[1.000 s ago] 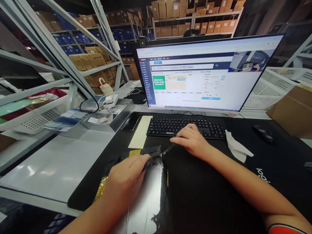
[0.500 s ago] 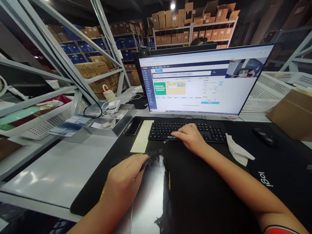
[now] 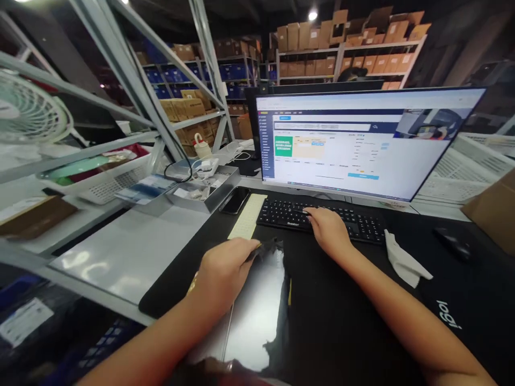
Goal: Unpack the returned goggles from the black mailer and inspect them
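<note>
I am seeing the glossy black plastic bag (image 3: 257, 305) lying flat on the black desk mat (image 3: 462, 300), whose white lettering I am reading as "logi". My left hand (image 3: 225, 271) is pinching its crumpled top edge. My right hand (image 3: 330, 230) is resting loosely curled, holding nothing, fingers on the black keyboard (image 3: 322, 217). The wide monitor (image 3: 362, 142) is showing text too blurred to read.

Two hands are in view: a left hand (image 3: 225, 268) and a right hand (image 3: 330, 230). On the counter (image 3: 120, 252) there is one keyboard (image 3: 322, 219), one monitor (image 3: 366, 142), one mouse (image 3: 453, 244), one phone (image 3: 235, 200), one sheet of small labels (image 3: 248, 223), one crumpled white tissue (image 3: 404, 260), one shiny black bag (image 3: 257, 305) and one metal tray (image 3: 209, 187). One small fan (image 3: 28, 115) sits at the left.
</note>
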The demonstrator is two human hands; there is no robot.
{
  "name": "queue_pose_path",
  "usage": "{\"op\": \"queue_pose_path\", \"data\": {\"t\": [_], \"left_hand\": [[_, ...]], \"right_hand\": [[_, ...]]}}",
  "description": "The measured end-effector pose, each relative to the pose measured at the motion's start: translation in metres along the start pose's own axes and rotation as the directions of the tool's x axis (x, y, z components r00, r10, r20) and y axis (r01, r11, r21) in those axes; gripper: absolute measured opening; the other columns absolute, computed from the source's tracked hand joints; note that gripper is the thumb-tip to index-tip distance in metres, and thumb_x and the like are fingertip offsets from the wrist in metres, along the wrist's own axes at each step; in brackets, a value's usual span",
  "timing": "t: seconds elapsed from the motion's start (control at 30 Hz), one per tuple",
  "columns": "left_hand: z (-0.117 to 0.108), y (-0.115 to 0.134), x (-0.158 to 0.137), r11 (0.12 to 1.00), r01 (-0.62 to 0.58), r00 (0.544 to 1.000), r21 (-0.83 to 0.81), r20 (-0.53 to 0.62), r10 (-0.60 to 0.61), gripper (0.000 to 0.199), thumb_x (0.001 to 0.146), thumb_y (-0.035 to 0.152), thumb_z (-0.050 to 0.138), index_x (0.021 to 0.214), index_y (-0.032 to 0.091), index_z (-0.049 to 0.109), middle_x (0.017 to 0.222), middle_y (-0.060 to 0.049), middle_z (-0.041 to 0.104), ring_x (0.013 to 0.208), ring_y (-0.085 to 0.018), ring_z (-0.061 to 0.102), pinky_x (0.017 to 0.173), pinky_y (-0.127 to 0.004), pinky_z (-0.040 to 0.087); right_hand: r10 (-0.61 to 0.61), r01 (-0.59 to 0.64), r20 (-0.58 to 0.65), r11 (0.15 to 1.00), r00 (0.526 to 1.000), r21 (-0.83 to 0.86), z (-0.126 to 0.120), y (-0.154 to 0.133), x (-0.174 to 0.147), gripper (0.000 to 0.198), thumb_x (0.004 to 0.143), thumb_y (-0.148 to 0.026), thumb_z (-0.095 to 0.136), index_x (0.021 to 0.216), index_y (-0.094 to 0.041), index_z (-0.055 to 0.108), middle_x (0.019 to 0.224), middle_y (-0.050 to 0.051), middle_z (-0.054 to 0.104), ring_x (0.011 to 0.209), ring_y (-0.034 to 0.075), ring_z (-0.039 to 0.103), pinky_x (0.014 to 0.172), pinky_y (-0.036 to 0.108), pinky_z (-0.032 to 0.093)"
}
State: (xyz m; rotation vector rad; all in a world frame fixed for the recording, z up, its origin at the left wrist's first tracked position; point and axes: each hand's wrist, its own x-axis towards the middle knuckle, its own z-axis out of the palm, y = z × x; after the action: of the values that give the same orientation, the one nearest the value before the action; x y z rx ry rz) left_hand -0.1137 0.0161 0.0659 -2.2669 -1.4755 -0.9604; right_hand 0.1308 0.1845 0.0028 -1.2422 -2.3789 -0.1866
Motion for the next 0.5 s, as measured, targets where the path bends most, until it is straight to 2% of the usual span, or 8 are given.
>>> {"op": "queue_pose_path", "data": {"t": [0.1,0.2,0.23,0.3,0.37,0.4,0.47,0.5], "left_hand": [[0.0,-0.001,0.018,0.985,0.164,0.978,-0.045,0.142,-0.156,0.014,0.088,0.009,0.062,0.091,0.019,0.072,0.085,0.0,0.075,0.078,-0.017,0.071,0.071,-0.028,0.052],[-0.013,0.002,0.029,0.924,0.376,0.891,-0.076,0.305,-0.337,0.008,0.086,0.019,0.07,0.094,0.021,0.072,0.092,0.001,0.075,0.086,-0.019,0.071,0.075,-0.029,0.053],[-0.019,0.004,0.029,0.904,0.42,0.865,-0.078,0.336,-0.373,0.018,0.085,0.024,0.073,0.102,0.022,0.071,0.097,0.0,0.075,0.09,-0.02,0.071,0.076,-0.03,0.053],[-0.031,0.009,0.02,0.904,0.424,0.845,-0.045,0.378,-0.378,0.052,0.079,0.034,0.079,0.127,0.022,0.061,0.115,-0.004,0.072,0.102,-0.023,0.069,0.083,-0.033,0.054],[-0.042,0.015,0.003,0.94,0.336,0.839,0.055,0.436,-0.326,0.083,0.074,0.036,0.082,0.146,0.021,0.044,0.138,-0.011,0.06,0.118,-0.029,0.062,0.094,-0.04,0.052],[-0.047,0.017,-0.008,0.949,0.291,0.826,0.122,0.469,-0.313,0.091,0.073,0.035,0.083,0.15,0.021,0.038,0.145,-0.015,0.053,0.124,-0.032,0.058,0.098,-0.044,0.051],[-0.059,0.02,-0.029,0.928,0.27,0.767,0.256,0.525,-0.368,0.09,0.074,0.035,0.081,0.151,0.018,0.036,0.148,-0.02,0.047,0.127,-0.036,0.055,0.098,-0.049,0.05],[-0.065,0.021,-0.038,0.9,0.295,0.724,0.322,0.539,-0.43,0.083,0.075,0.035,0.079,0.147,0.016,0.041,0.144,-0.02,0.05,0.124,-0.037,0.057,0.096,-0.049,0.052]], "right_hand": [[-0.02,0.024,0.093,0.999,0.996,-0.042,-0.003,-0.01,-0.025,0.025,0.101,-0.02,0.053,0.123,-0.018,0.065,0.103,0.007,0.073,0.084,0.022,0.068,0.063,0.03,0.043],[-0.074,0.119,0.26,0.98,0.963,-0.16,0.006,-0.005,-0.057,0.024,0.098,-0.021,0.057,0.117,-0.014,0.069,0.092,0.009,0.073,0.074,0.025,0.07,0.054,0.031,0.044],[-0.081,0.152,0.318,0.967,0.944,-0.204,0.008,0.0,-0.068,0.025,0.099,-0.021,0.054,0.118,-0.013,0.069,0.093,0.01,0.073,0.076,0.025,0.071,0.054,0.031,0.046],[-0.082,0.183,0.355,0.948,0.931,-0.261,0.009,0.009,-0.083,0.029,0.101,-0.024,0.049,0.117,-0.013,0.07,0.094,0.011,0.072,0.08,0.026,0.072,0.055,0.032,0.051],[-0.122,0.185,0.258,0.954,0.958,-0.237,-0.001,0.01,-0.091,0.035,0.103,-0.033,0.044,0.119,-0.013,0.068,0.099,0.012,0.071,0.083,0.028,0.071,0.056,0.035,0.055],[-0.167,0.2,0.179,0.963,0.97,-0.183,-0.01,0.005,-0.093,0.038,0.104,-0.038,0.041,0.121,-0.015,0.067,0.103,0.012,0.071,0.085,0.028,0.071,0.057,0.037,0.057],[-0.318,0.318,0.038,0.948,0.947,0.015,-0.036,-0.014,-0.095,0.036,0.105,-0.041,0.04,0.122,-0.02,0.064,0.11,0.01,0.07,0.09,0.027,0.07,0.065,0.039,0.06],[-0.415,0.412,-0.01,0.9,0.91,0.141,-0.05,-0.029,-0.096,0.032,0.105,-0.039,0.041,0.121,-0.022,0.064,0.11,0.009,0.07,0.092,0.025,0.07,0.071,0.038,0.061]]}}
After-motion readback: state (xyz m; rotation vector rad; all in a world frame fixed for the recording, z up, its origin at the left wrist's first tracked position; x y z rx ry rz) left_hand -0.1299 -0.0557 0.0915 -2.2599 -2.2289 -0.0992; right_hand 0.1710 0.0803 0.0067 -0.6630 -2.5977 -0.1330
